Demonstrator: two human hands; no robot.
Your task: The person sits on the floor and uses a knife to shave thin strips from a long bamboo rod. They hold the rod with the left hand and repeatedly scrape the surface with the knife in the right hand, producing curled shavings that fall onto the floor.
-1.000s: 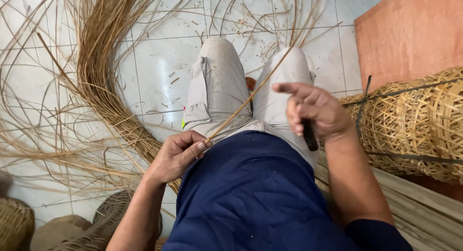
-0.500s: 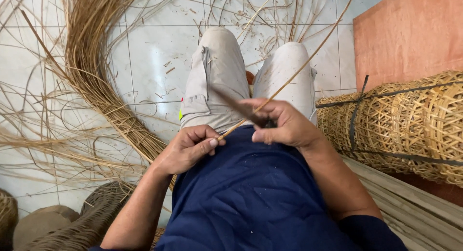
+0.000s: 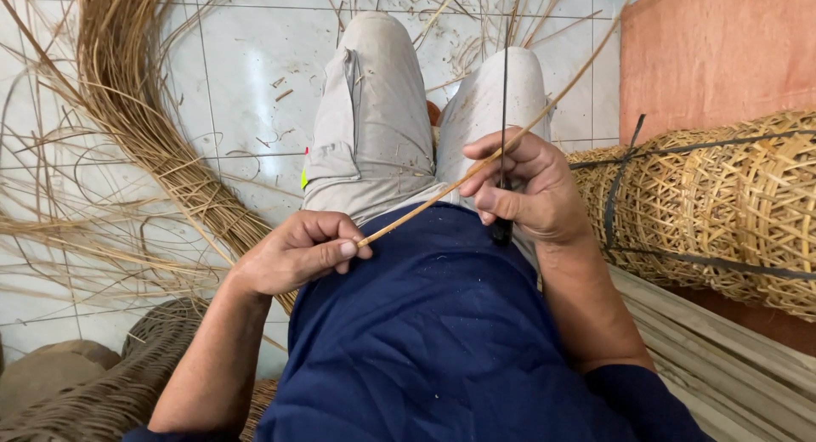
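A thin rattan strip (image 3: 552, 102) runs from my lap up toward the top right. My left hand (image 3: 297, 253) pinches its near end between thumb and fingers. My right hand (image 3: 523, 191) is closed around a dark-handled knife (image 3: 503, 110) whose narrow blade points straight up, and its fingers also press against the strip. Both hands hover over my lap, above my dark blue shirt and light grey trousers (image 3: 370, 119).
A long bundle of rattan strands (image 3: 144, 127) curves across the white tiled floor (image 3: 246, 59) on the left. A roll of woven cane mesh (image 3: 722, 195) bound with black straps lies at the right, an orange board (image 3: 722, 51) behind it. A wicker piece (image 3: 93, 391) sits bottom left.
The right hand moved left from beside my knee to the strip, and the knife turned blade-up. The left hand kept its pinch on the strip's end.
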